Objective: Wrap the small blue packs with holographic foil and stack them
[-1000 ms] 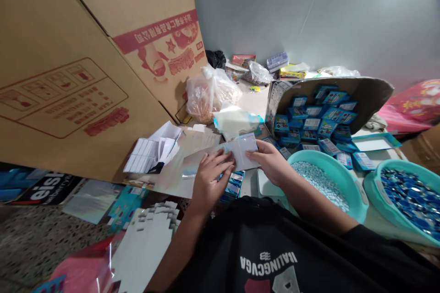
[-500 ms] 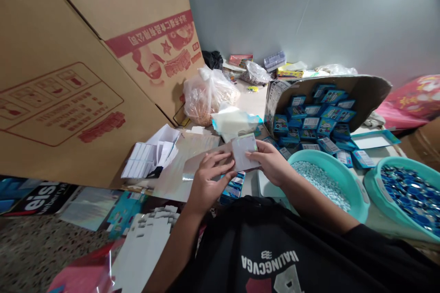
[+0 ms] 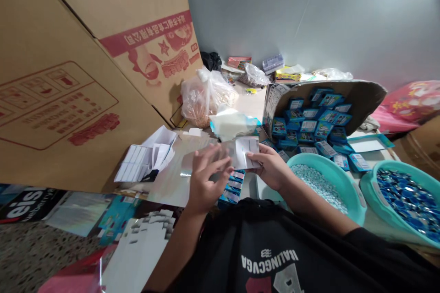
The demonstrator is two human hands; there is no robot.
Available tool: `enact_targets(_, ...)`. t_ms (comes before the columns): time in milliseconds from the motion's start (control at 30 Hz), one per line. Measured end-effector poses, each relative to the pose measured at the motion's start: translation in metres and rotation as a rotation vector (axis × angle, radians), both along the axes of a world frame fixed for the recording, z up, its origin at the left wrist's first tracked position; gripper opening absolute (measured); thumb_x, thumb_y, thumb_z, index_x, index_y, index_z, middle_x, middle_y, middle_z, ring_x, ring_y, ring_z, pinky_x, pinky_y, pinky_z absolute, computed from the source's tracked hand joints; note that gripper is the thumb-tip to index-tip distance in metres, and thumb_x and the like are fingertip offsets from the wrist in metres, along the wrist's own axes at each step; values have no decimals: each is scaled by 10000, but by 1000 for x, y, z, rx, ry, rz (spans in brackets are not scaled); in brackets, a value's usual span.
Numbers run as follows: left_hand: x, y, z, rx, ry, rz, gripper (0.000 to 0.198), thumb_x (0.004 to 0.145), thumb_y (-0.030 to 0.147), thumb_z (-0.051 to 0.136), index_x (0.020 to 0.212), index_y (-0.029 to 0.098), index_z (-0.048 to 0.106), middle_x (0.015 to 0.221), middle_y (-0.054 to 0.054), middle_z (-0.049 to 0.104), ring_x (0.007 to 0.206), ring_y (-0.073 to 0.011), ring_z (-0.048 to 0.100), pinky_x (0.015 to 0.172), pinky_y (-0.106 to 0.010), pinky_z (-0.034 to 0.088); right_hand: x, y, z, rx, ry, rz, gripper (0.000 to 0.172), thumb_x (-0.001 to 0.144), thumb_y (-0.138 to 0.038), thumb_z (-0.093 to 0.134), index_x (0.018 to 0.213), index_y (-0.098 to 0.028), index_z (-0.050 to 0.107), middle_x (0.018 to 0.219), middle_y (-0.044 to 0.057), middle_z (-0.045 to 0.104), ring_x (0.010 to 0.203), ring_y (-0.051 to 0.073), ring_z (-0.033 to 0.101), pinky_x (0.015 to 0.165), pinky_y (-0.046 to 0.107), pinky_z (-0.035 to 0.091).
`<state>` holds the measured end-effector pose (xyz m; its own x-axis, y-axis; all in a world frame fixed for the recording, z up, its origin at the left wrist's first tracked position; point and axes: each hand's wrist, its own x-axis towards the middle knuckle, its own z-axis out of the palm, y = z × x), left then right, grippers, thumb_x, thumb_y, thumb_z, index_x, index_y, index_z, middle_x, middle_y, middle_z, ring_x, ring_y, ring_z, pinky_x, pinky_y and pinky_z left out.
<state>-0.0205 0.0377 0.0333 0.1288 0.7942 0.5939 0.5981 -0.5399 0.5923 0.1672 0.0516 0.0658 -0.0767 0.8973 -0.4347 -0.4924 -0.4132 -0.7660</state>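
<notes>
Both my hands hold a flat, shiny silver card blank [image 3: 240,152] in front of my chest. My right hand [image 3: 271,165] pinches its right end, thumb on top. My left hand [image 3: 205,178] is blurred by motion, its fingers curled over the blank's left part. Below the hands lies a small stack of blue printed boxes [image 3: 231,187]. A larger shiny sheet [image 3: 173,178] lies flat on the table under my left hand.
Big brown cartons [image 3: 75,68] stand at the left. A tipped carton [image 3: 357,94] full of blue boxes lies at the right, with a teal basin of pale beads [image 3: 357,201] and a teal basin of blue pieces [image 3: 371,192]. Plastic bags [image 3: 206,94] sit behind; white die-cut blanks [image 3: 137,165] lie left.
My left hand has shifted up and left along the silver blank and is now blurred. The blank has tilted slightly; my right hand keeps its grip.
</notes>
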Motion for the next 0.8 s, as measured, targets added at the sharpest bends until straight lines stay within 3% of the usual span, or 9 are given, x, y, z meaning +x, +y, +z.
enact_targets(67,1,-2,-1,203,-129,236,246,756,187,751,995,216,700,1220,-98,626,1191,-267,567,1080,-534,379,-3,0,-5,-41,102,-67,270,624,-140,755,876,-183,668,740,-1,688,623,124,620,542,231,549)
enact_targets(133,2,-4,-2,261,-284,346,277,764,161,734,1030,191,663,1115,-89,629,1098,-231,603,988,-468,472,-7,0,-10,-74,194,-122,282,653,-110,739,905,-208,658,790,-10,707,680,123,644,599,232,569)
enact_targets(200,2,-5,-2,214,-352,314,283,804,154,688,1081,183,634,1057,-75,626,1041,-202,614,934,-423,504,-11,-2,-14,-85,241,-151,315,671,-93,732,942,-231,650,822,-21,718,717,127,661,651,251,587)
enact_targets(333,0,-4,1,187,-276,257,264,773,196,725,1024,191,644,1016,-62,616,1006,-199,608,934,-414,499,-15,-3,-19,-76,229,-136,371,676,-90,729,1006,-234,643,864,-2,738,739,153,683,682,296,602)
enact_targets(467,8,-3,2,-130,-649,328,454,685,287,808,1040,212,536,937,-11,573,877,-148,610,847,-340,523,-19,-4,-15,6,267,-130,445,678,-116,748,1080,-264,626,910,-8,742,796,169,697,710,307,602)
enact_targets(567,20,-4,3,-540,-895,126,459,729,346,762,1082,209,503,926,-9,606,833,-137,634,778,-287,524,-27,-8,-12,63,313,-80,433,679,-163,768,1076,-259,622,915,-5,739,823,188,700,724,316,597)
enact_targets(667,29,-7,6,-713,-793,-19,343,799,391,685,1044,175,581,968,-56,678,903,-185,661,807,-296,516,-37,-13,-17,57,329,34,392,677,-197,779,1032,-230,618,903,11,726,821,188,696,718,301,585)
enact_targets(733,26,-8,9,-639,-664,77,291,848,401,626,1029,174,612,991,-68,700,931,-202,664,817,-298,512,-40,-16,-26,-40,277,99,401,653,-188,790,1007,-213,602,892,19,708,796,178,690,722,303,580)
enact_targets(800,16,-6,14,-519,-484,220,267,880,399,575,1022,178,627,982,-75,710,929,-214,668,808,-305,512,-38,-17,-35,-106,127,49,453,660,-218,784,1056,-215,565,930,37,688,822,189,688,760,350,580)
